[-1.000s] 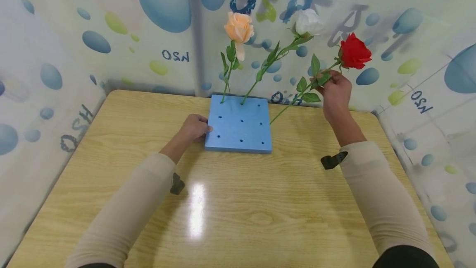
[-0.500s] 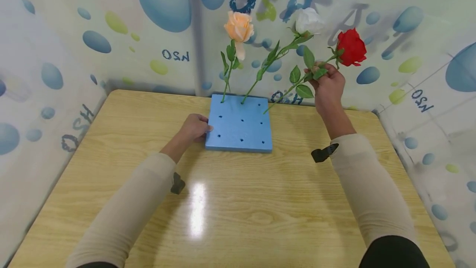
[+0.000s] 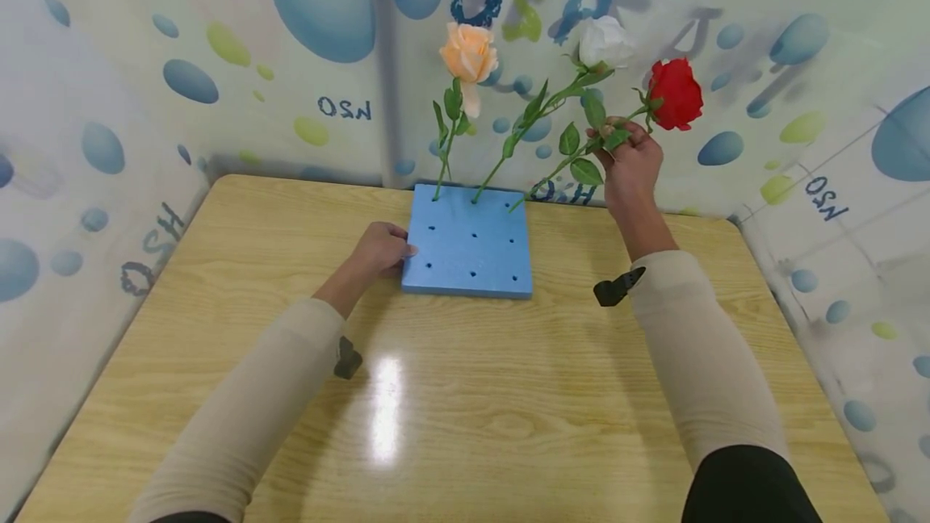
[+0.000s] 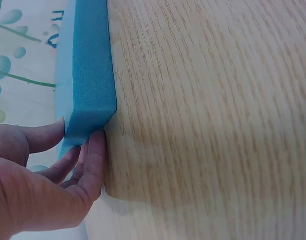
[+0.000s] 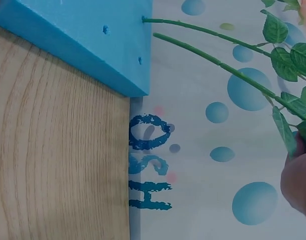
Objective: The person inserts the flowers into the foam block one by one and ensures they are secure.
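A blue foam block (image 3: 456, 253) with rows of small holes lies near the table's back edge. My left hand (image 3: 379, 248) pinches its left edge, thumb on the top face and fingers at the side, as the left wrist view also shows. Up at the right, my right hand (image 3: 635, 172) holds an artificial red rose (image 3: 676, 95) by its leafy stem just below the bloom. The stem slants down leftward, its free lower end over the block's back-right hole in the head view. In the right wrist view, that stem (image 5: 213, 61) ends just short of the block.
A peach rose (image 3: 468, 53) and a white rose (image 3: 605, 43) stand in holes along the block's back edge, the white one leaning right. Behind the wooden table (image 3: 465, 402) rises a patterned backdrop (image 3: 240, 103); similar panels flank both sides.
My right hand has moved left with the red rose, bringing the stem's lower end from beside the block to over its back-right corner. My left hand stays on the block.
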Demonstrator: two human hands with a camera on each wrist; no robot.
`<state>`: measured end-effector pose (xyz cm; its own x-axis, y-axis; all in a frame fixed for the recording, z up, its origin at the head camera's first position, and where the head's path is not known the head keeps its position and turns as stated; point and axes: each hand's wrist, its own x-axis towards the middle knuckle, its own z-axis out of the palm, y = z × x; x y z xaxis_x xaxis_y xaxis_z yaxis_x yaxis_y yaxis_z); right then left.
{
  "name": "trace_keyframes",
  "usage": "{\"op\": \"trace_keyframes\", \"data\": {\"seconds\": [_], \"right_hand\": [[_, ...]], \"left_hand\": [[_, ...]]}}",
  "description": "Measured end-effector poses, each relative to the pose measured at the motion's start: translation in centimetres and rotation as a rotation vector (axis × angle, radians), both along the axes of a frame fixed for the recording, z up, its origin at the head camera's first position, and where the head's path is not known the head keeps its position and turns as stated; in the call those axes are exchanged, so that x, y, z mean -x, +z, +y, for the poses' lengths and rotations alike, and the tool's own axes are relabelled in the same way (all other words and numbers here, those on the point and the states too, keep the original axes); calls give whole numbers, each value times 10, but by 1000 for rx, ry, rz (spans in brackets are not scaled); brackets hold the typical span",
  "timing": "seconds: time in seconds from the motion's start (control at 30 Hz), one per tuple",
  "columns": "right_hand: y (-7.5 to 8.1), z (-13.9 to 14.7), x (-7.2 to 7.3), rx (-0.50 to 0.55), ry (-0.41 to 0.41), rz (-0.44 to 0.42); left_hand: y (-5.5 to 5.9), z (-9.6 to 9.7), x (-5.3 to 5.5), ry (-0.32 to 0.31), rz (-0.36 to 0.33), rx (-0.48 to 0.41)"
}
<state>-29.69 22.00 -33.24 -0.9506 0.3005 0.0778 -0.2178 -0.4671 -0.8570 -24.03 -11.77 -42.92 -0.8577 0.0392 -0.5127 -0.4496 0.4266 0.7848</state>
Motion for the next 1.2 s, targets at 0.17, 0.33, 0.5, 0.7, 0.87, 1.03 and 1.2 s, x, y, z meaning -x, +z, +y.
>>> {"op": "trace_keyframes", "data": {"seconds": [0.17,0.33,0.5,0.7,0.87,1.03,1.2], "right_hand": [[1,-3,6,-61,-3,-3],[1,-6,12,-127,1,24],[-3,-7,16,-150,-11,21],[-7,-10,20,-146,-16,27],[-10,-13,23,-169,-17,44],[-15,-15,25,-177,-26,41],[-21,-15,27,-204,-16,19]], "left_hand": [[0,0,0,0,-3,-1],[0,0,0,-5,0,1],[-2,0,1,-5,0,11],[-1,0,1,2,0,8],[-1,0,2,4,0,10],[-2,0,3,4,-6,14],[-1,0,1,7,-18,7]]}}
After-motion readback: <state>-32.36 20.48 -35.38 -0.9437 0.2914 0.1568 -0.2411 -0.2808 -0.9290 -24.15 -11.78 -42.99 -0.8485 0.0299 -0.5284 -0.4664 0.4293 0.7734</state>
